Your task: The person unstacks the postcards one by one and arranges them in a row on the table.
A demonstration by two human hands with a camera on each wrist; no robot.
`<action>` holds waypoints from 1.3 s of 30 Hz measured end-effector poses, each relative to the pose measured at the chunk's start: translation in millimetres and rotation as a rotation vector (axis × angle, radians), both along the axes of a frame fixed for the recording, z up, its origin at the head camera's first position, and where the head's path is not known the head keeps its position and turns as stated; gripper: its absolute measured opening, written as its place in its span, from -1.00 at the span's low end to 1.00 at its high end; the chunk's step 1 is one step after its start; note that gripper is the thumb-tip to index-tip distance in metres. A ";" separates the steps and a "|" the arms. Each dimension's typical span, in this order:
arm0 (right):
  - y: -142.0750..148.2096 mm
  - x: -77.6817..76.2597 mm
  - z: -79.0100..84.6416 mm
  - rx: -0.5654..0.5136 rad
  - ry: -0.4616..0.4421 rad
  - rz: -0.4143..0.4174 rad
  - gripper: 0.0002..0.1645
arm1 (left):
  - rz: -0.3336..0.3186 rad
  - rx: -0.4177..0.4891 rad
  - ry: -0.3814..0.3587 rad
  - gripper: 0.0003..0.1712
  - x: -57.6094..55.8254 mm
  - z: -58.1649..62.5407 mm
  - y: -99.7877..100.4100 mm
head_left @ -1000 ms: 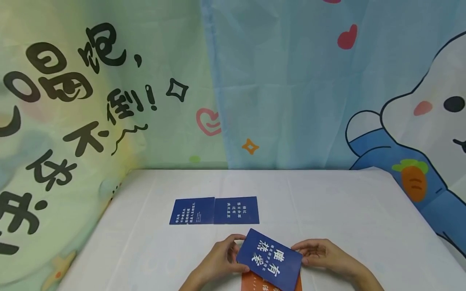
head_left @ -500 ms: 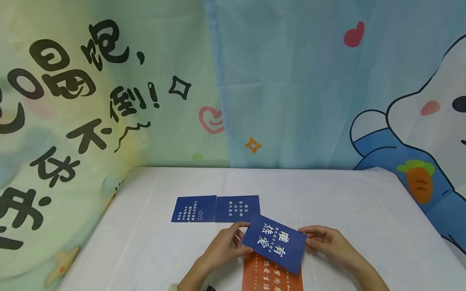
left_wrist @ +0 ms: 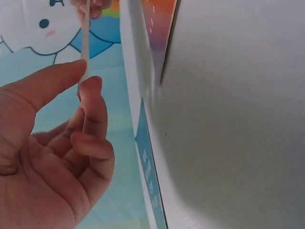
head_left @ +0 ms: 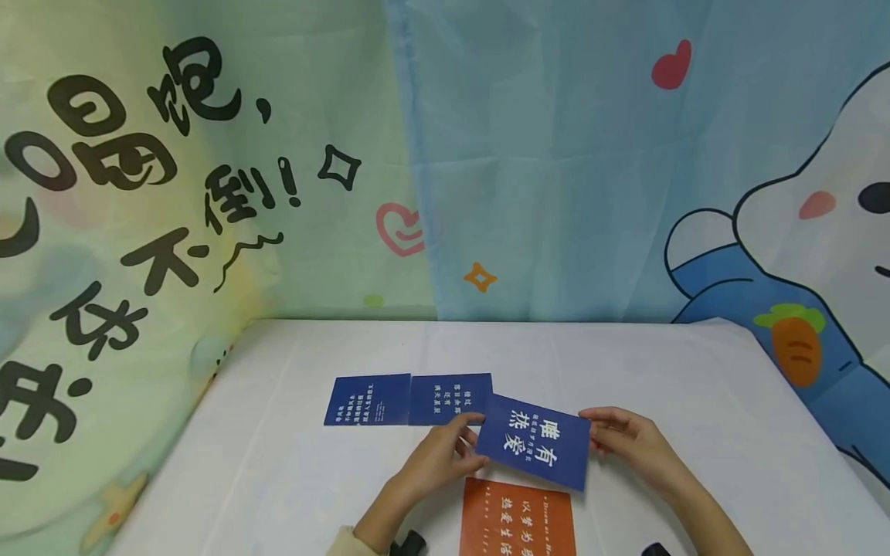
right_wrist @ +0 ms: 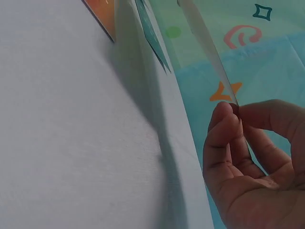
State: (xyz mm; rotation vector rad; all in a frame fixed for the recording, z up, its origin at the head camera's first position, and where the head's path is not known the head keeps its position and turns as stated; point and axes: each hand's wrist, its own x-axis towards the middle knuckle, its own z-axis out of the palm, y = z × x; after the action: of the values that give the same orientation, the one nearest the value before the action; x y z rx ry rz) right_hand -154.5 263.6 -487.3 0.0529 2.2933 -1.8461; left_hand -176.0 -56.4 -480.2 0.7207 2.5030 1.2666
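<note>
Both hands hold up a blue card [head_left: 534, 442] with large white characters, tilted above the white table. My left hand [head_left: 445, 455] pinches its left edge between thumb and index finger. At the opposite edge, my right hand [head_left: 629, 440] pinches it the same way. Edge-on in the left wrist view, the card [left_wrist: 86, 43] looks like a thin pale strip at the left hand's [left_wrist: 62, 152] fingertips. An orange card [head_left: 518, 517] with white writing lies below it on the table. Behind, two more blue cards lie side by side, the left one [head_left: 368, 400] and the right one [head_left: 445, 400].
The white-covered table [head_left: 278, 479] reaches back to a printed cloth backdrop [head_left: 542, 154] with cartoon figures and lettering. Dark wrist-worn parts show at the bottom edge by each forearm.
Both hands have carried the blue card away from the body and slightly right, levelling its slant. More of the orange card has come into view. The two flat blue cards stay put.
</note>
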 end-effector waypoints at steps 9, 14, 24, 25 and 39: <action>2.4 -11.9 4.2 -0.003 -0.031 -0.072 -0.47 | -0.001 -0.012 -0.008 -0.33 -6.6 -5.8 8.7; 5.2 -17.7 3.6 0.022 -0.036 -0.077 -0.48 | 0.029 0.028 0.015 -0.34 -10.9 -7.1 15.2; 10.1 -39.9 0.4 0.098 0.006 -0.078 -0.50 | 0.120 0.038 0.012 -0.41 -22.1 -7.5 29.2; 10.3 -42.2 0.3 0.104 0.005 -0.079 -0.49 | 0.126 0.037 0.009 -0.42 -23.4 -7.8 30.5; 10.0 -68.8 -1.1 0.113 0.005 -0.141 -0.48 | 0.238 -0.023 0.027 -0.39 -35.9 -13.3 48.2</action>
State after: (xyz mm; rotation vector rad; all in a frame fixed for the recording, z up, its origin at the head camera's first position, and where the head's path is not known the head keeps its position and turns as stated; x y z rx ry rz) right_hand -223.3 273.6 -488.4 0.2322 2.4531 -1.7794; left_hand -212.0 -8.1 -493.5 0.4474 2.6841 1.3075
